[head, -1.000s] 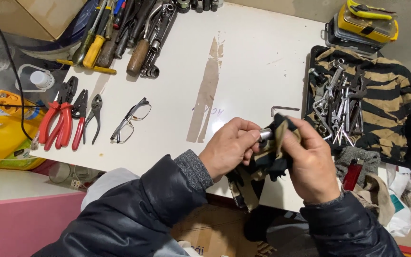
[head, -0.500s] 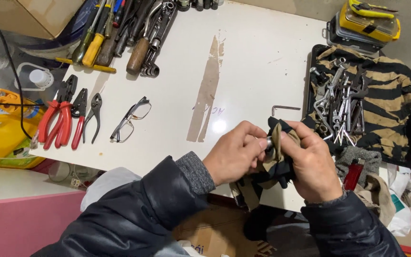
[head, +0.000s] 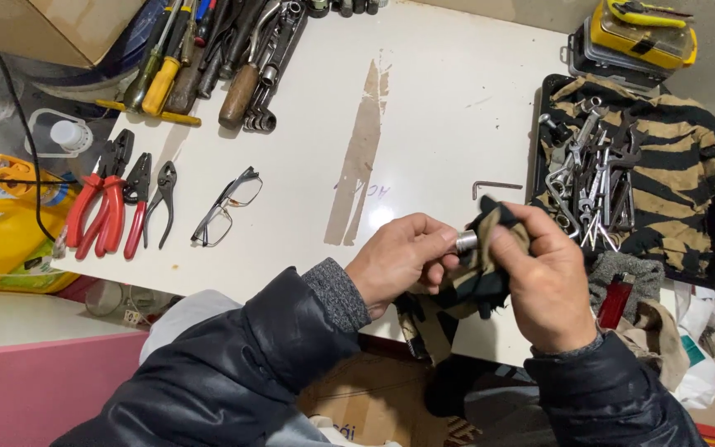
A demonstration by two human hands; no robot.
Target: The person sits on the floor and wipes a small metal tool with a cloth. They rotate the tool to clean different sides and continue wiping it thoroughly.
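— Looking down from the head camera, what have the hands got?

— Both meet over the near edge of the white table point(head: 424, 108); the left hand point(head: 399, 265) pinches a small metal socket point(head: 466, 242) in its fingertips, closed tight on it; the right hand point(head: 544, 281) is wrapped around a dark striped rag point(head: 477, 285), fingers clamped on the cloth, which covers the socket's far end.

— So the socket sits between the two hands?

— Yes, touching both, held just above the table's front edge; the rag's loose tail hangs down below the hands.

— And around them?

— A bent hex key point(head: 494, 187) lies just beyond the hands; a black tray point(head: 536, 132) on the right carries a striped cloth with a heap of wrenches point(head: 593, 178); glasses point(head: 227, 209) and red-handled pliers point(head: 105, 207) lie well off to the left; screwdrivers point(head: 167, 70) are piled at the far left corner.
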